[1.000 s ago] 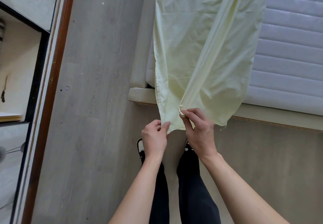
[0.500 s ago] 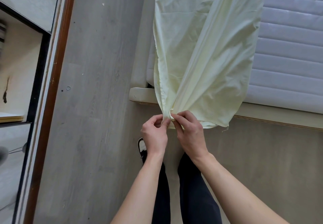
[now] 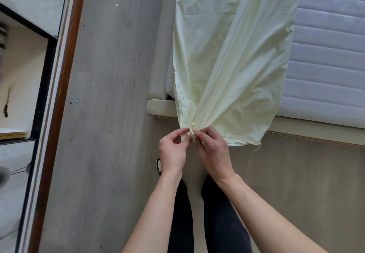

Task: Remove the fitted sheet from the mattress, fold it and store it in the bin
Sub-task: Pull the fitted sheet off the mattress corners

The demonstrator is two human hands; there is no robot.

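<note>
The pale yellow fitted sheet (image 3: 227, 55) lies in a long strip over the left part of the grey quilted mattress (image 3: 325, 65) and hangs past its near edge. My left hand (image 3: 172, 152) and my right hand (image 3: 214, 152) meet at the sheet's near hem, both pinching a bunched corner of fabric between thumb and fingers. A long fold runs from that pinched corner up across the sheet. The sheet's other near corner hangs loose to the right of my right hand. No bin is in view.
The beige bed frame (image 3: 158, 108) edges the mattress at its near left corner and along the front. Grey wood-look floor (image 3: 108, 134) runs to the left. A brown-edged cabinet with a dark-framed opening (image 3: 39, 86) stands at far left. My dark-trousered legs are below.
My right hand has moved left with its pinch of hem until it meets my left hand. The sheet's near edge has gathered into one bunched corner.
</note>
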